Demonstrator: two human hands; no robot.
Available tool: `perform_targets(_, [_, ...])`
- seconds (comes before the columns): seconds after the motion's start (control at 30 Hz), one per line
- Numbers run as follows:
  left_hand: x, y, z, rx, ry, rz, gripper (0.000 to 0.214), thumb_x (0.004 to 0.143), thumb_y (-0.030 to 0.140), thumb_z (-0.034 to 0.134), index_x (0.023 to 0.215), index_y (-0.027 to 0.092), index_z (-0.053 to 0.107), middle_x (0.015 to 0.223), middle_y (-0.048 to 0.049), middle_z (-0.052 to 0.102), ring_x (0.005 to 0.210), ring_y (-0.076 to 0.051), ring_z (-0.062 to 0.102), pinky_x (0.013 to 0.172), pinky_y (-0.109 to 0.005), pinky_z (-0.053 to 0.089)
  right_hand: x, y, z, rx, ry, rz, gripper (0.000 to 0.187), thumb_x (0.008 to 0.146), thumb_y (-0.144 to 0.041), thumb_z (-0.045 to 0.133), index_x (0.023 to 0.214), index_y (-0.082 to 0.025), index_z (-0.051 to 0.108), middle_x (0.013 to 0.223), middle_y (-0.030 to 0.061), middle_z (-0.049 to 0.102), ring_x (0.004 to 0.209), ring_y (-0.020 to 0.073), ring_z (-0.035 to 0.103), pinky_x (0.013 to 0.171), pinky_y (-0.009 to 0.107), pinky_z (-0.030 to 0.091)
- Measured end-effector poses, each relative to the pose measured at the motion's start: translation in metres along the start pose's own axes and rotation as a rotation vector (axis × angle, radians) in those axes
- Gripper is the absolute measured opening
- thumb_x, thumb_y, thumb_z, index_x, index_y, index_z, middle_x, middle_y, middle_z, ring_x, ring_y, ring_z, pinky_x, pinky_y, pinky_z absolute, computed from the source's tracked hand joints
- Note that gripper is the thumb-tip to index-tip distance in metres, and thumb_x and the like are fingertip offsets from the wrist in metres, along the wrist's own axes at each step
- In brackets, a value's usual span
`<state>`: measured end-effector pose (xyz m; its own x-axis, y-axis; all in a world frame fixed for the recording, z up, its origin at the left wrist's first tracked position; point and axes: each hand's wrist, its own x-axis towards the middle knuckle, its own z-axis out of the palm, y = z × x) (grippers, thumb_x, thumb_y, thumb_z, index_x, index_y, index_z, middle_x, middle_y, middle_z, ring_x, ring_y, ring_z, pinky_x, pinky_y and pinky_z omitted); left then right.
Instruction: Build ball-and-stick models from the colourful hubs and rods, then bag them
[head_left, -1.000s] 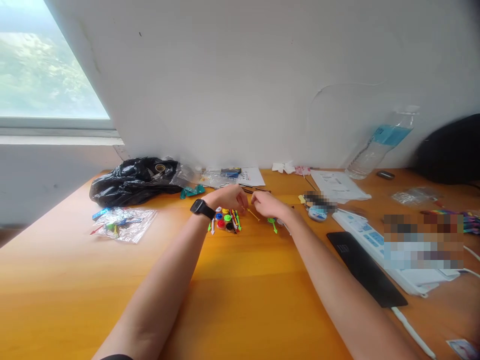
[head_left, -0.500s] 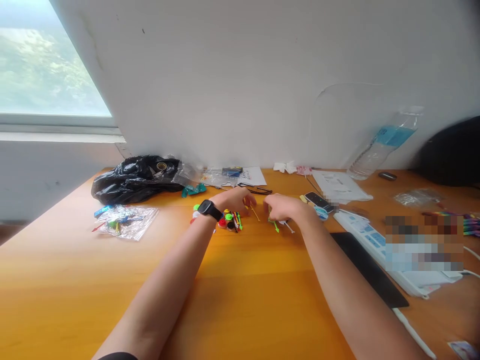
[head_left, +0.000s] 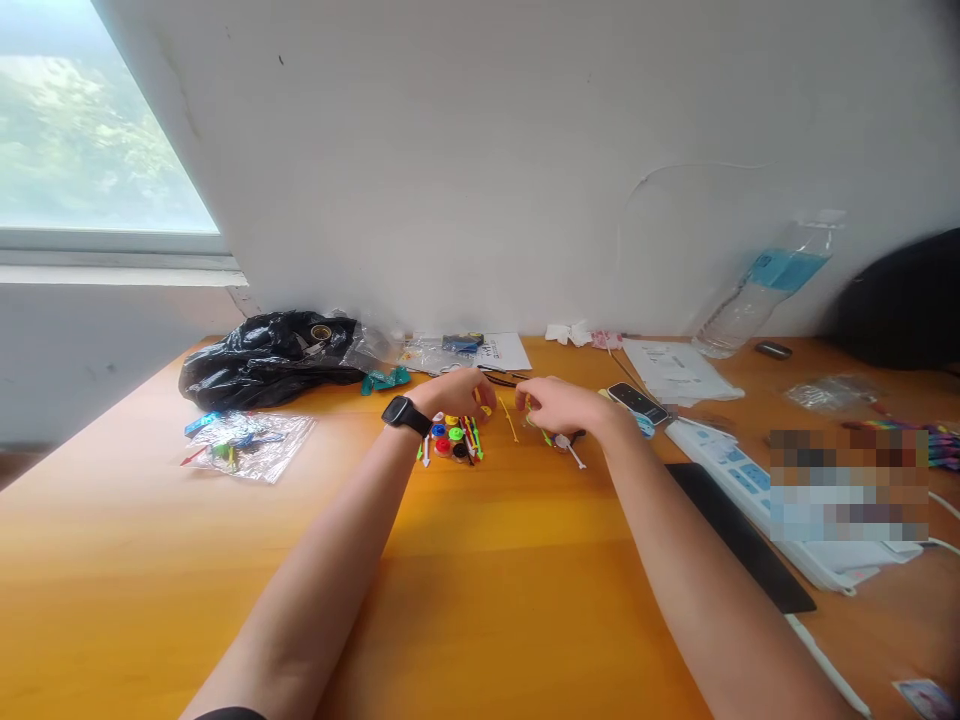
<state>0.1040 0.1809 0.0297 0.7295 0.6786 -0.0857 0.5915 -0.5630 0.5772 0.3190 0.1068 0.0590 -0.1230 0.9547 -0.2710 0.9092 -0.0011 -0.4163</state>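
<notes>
My left hand (head_left: 466, 393), with a black watch on its wrist, is closed at the fingertips on a small yellow piece (head_left: 486, 410). Just below it lie round caps in several colours (head_left: 448, 440) and thin arrow-shaped plastic sticks (head_left: 474, 440). A yellow stick (head_left: 510, 420) lies between the two hands. My right hand (head_left: 556, 406) is curled downward, its fingers bent together; what they hold is mostly hidden. Under that palm, a green stick (head_left: 547, 438) and a white arrow stick (head_left: 576, 456) poke out.
A clear bag of small parts (head_left: 251, 445) and a black plastic bag (head_left: 274, 360) are at left. Paper (head_left: 506, 352) lies at the back. To the right are a phone-like black device (head_left: 637, 401), a power strip (head_left: 720, 455), a black pad (head_left: 739, 535) and a leaning bottle (head_left: 765, 290).
My left hand has shifted slightly left, uncovering more of the caps and sticks. My right hand has also moved a little left, covering more of the green stick.
</notes>
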Motion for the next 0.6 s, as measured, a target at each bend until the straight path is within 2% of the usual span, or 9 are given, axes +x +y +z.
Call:
perform_targets(0.07, [-0.002,0.002,-0.006,-0.035,0.100,0.080,0.031,0.073,0.025,0.082,0.104,0.021,0.082,0.104,-0.0062,0.081,0.090,-0.021,0.073,0.074,-0.025,0.054,-0.001,-0.003,-0.004,0.088,0.049,-0.084,0.023,0.076,-0.010,0.069,0.094,-0.024,0.072,0.084,0.0051,0.071,0.051,0.0149,0.061,0.048,0.027,0.041])
perform_targets(0.13, [-0.005,0.009,-0.014,-0.139,0.197,0.181,0.026,0.084,0.031,0.077,0.107,0.020,0.080,0.110,-0.0066,0.080,0.098,-0.020,0.073,0.084,-0.026,0.055,-0.001,-0.007,-0.006,0.181,0.122,-0.189,0.018,0.080,-0.012,0.066,0.093,-0.023,0.072,0.083,0.0043,0.071,0.059,0.0162,0.063,0.053,0.027,0.044])
perform_targets(0.23, [-0.015,0.026,-0.025,-0.329,0.236,0.248,0.028,0.096,0.038,0.068,0.116,0.020,0.074,0.113,-0.0078,0.079,0.098,-0.017,0.074,0.085,-0.026,0.056,0.003,-0.013,-0.006,0.431,0.240,-0.320,0.010,0.085,-0.017,0.065,0.093,-0.021,0.071,0.085,0.0043,0.072,0.070,0.0180,0.067,0.064,0.030,0.052])
perform_targets(0.3, [-0.020,0.035,-0.029,-0.413,0.235,0.247,0.035,0.095,0.038,0.071,0.123,0.019,0.068,0.112,-0.0091,0.078,0.096,-0.018,0.075,0.080,-0.026,0.057,0.006,-0.015,-0.005,0.592,0.299,-0.363,0.008,0.085,-0.023,0.069,0.093,-0.021,0.071,0.091,0.0055,0.073,0.073,0.0189,0.069,0.069,0.032,0.055])
perform_targets(0.4, [-0.023,0.040,-0.031,-0.474,0.267,0.260,0.041,0.089,0.032,0.077,0.126,0.017,0.065,0.110,-0.0096,0.077,0.092,-0.018,0.076,0.076,-0.026,0.058,0.009,-0.016,-0.004,0.734,0.335,-0.371,0.016,0.081,-0.026,0.077,0.096,-0.022,0.073,0.096,0.0060,0.075,0.077,0.0210,0.072,0.070,0.034,0.059])
perform_targets(0.6, [-0.014,0.034,-0.026,-0.468,0.410,0.298,0.025,0.083,0.022,0.075,0.106,0.014,0.067,0.091,-0.0077,0.077,0.084,-0.018,0.076,0.072,-0.026,0.058,0.015,-0.017,0.000,0.948,0.305,-0.377,0.020,0.078,-0.026,0.079,0.096,-0.021,0.073,0.100,0.0060,0.074,0.084,0.0225,0.073,0.081,0.040,0.062])
